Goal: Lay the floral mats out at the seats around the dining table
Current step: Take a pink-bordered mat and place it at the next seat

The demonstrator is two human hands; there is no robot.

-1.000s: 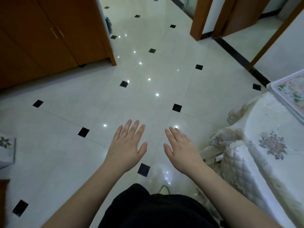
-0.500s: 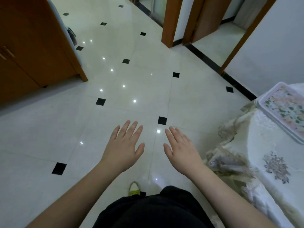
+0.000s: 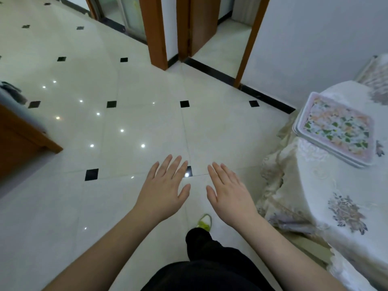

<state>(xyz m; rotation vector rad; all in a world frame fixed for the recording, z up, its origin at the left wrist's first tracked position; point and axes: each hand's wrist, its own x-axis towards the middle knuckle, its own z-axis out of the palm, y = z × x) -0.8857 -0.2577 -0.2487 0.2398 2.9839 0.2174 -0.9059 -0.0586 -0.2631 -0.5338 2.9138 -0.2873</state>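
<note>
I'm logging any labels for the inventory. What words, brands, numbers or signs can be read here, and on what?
None: no readable text anywhere in the view.
Stack of floral mats: a flower pattern only, no lettering.
Tablecloth: embroidered flowers only.
Yellow shoe: too small and blurred to show any brand.

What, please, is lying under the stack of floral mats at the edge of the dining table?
The stack of floral mats rests on a white embroidered tablecloth, which hangs over the table edge in folds. The tabletop itself is covered by the cloth and cannot be seen.
</note>
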